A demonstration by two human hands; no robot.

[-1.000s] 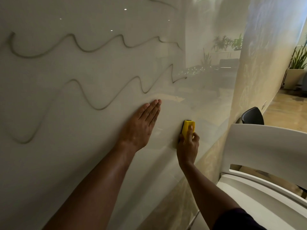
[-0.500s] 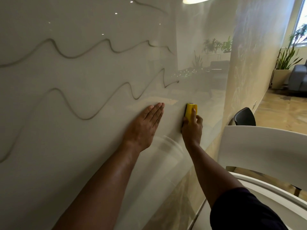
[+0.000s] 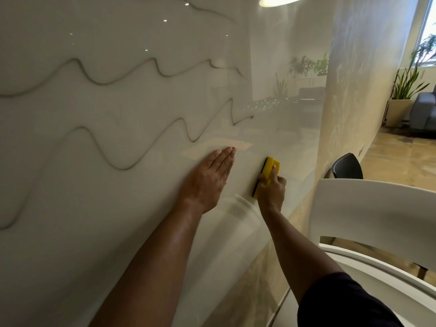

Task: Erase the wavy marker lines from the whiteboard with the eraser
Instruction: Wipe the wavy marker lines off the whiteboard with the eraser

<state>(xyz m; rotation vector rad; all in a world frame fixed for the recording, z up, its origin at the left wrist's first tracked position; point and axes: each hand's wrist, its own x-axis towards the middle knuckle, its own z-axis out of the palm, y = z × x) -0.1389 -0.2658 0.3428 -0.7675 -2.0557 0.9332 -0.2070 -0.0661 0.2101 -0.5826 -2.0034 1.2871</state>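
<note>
Right now the person's left hand (image 3: 207, 179) is lying flat against the glossy whiteboard (image 3: 82, 232), fingers straight and together, palm pressed to the surface just below the lower of the wavy marker lines (image 3: 122, 166). The right hand (image 3: 271, 187) is gripping a yellow eraser (image 3: 269, 169), fingers curled round its back, and is holding its dark felt edge against the board just to the right of the left hand. The eraser is sitting upright, tilted a little, on a bare stretch of board; it is touching none of the lines.

Three drawn lines are showing. The lowest one is running from the left edge, rising over humps and ending in a sharp hook above and slightly right of the left fingertips. A second wavy line (image 3: 151, 64) is running higher up, and part of a third is showing at the top edge.

Beside the right arm a white chair back (image 3: 377, 208) is standing close to the wall, with a dark chair (image 3: 346, 167) beyond it. Farther off, a potted plant (image 3: 405, 90) and a grey armchair (image 3: 424, 112) are standing near a window, and the board is reflecting plants and a ceiling lamp.
</note>
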